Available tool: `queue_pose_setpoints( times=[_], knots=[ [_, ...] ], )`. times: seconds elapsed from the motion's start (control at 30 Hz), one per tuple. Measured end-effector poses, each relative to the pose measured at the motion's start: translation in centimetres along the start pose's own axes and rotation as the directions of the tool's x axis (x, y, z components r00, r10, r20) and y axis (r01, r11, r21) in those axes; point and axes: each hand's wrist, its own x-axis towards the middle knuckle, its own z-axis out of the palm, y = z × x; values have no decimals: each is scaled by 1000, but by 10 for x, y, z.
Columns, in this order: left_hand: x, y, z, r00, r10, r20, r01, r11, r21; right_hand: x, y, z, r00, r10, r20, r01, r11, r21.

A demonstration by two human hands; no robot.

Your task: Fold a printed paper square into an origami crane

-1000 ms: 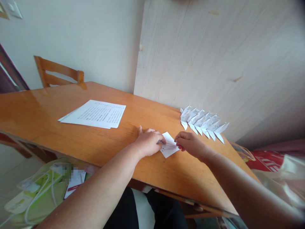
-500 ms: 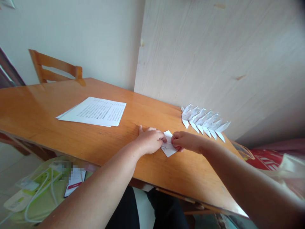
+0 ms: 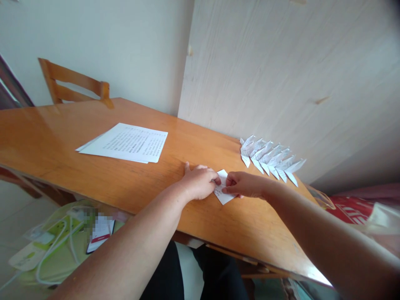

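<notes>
A small piece of folded paper (image 3: pixel 223 198), white with print on it, lies on the wooden table in front of me, one corner pointing towards me. My left hand (image 3: pixel 201 182) rests at its left edge, with bent fingertips gripping the paper there. From the other side, my right hand (image 3: pixel 245 184) is closed on the paper's right part, its fingers curled and pinched. Both hands hide portions of the paper. Beyond my right hand stands a row of several folded paper pieces (image 3: pixel 270 158), pointed and leaning on one another.
A stack of printed sheets (image 3: pixel 128 143) lies left of my hands on the table (image 3: pixel 150 187). A wooden chair (image 3: pixel 75 83) stands at the far left edge. Below left, a greenish seat (image 3: pixel 59 266) carries white cables and a phone (image 3: pixel 100 233). A red bag (image 3: pixel 346 210) is at right.
My right fingers have shifted slightly on the folded paper, towards its middle. My left hand keeps its place on it. The whole view has moved a little.
</notes>
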Motion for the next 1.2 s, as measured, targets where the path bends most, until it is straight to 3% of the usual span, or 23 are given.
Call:
queue_pose_setpoints(
  times=[0.9, 1.2],
  knots=[
    [0, -1, -4, 999, -17, 32, 16, 1000, 17, -7, -39, 8, 995, 85, -51, -91, 989, -119],
    [1, -2, -2, 1000, -12, 26, 12, 1000, -2, -7, -39, 10, 997, 15, -77, -33, 973, -230]
  ],
)
